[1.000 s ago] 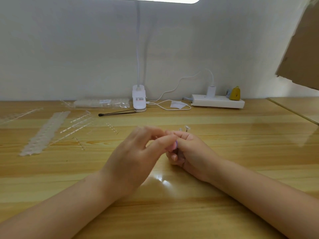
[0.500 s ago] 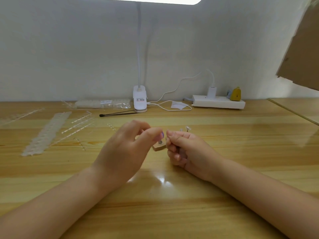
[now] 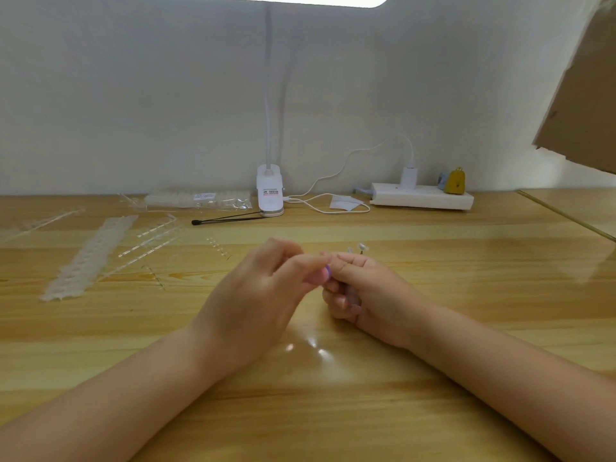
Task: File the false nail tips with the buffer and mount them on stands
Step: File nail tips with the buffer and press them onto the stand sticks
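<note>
My left hand and my right hand meet fingertip to fingertip over the middle of the wooden table. Thumb and fingers of my left hand pinch a small pink and purple buffer against my right fingertips. My right hand is curled into a loose fist around thin stands. Two clear false nail tips poke up above its knuckles. Whatever lies between the fingertips is hidden.
A long strip of clear nail tips and loose clear sprues lie at the left. Behind them are a plastic bag, a black stick, a clip lamp base and a white power strip. Cardboard hangs at upper right.
Half a second ago my hands were slightly apart, with a small tan piece showing between them. They have closed together again, and that piece is covered.
</note>
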{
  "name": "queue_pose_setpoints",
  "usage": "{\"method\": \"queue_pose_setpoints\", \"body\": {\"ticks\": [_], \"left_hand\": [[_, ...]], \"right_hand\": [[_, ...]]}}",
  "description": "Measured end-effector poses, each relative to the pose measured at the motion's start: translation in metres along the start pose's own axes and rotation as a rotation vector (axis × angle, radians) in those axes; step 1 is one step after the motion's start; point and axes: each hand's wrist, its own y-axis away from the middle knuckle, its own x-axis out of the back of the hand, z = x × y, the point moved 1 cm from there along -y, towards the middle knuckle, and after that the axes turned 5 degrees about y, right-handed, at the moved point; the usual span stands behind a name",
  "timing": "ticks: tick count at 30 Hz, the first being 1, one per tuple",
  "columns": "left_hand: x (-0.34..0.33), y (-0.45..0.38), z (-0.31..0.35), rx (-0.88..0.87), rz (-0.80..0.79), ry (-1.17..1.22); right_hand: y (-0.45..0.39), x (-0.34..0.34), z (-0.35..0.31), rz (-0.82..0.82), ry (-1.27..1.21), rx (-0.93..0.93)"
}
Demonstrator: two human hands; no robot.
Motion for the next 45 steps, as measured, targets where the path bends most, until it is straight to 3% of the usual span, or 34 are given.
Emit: {"method": "queue_pose_setpoints", "body": {"ticks": [3,11,15,19,25,31,36,40,45], "left_hand": [[0.005,0.004,-0.014,0.174,0.004,-0.068],[0.0,0.006,-0.009,0.293,-0.236,-0.184],[0.001,0.004,-0.006,0.324,-0.071,0.049],[-0.002,0.002,0.002,0.294,0.059,0.12],[-0.005,0.003,0.002,0.341,0.069,0.219],[-0.006,0.005,-0.001,0.38,0.094,0.172],[-0.007,0.009,-0.012,0.489,0.09,0.083],[-0.009,0.01,-0.016,0.53,0.067,0.052],[-0.012,0.01,-0.019,0.539,0.03,0.025]], "right_hand": [[-0.001,0.0,-0.001,0.026,-0.06,0.002],[-0.005,0.007,-0.001,0.181,-0.008,0.059],[-0.005,0.004,0.001,0.141,0.089,0.083],[-0.002,0.001,-0.001,0.06,0.184,0.089],[-0.003,0.0,0.0,0.049,0.19,0.104],[-0.004,-0.002,0.001,0.215,0.284,0.093],[-0.002,0.012,-0.004,0.512,0.882,0.276],[-0.002,0.017,0.001,0.536,1.315,0.286],[-0.008,0.017,0.003,0.566,1.504,0.26]]}}
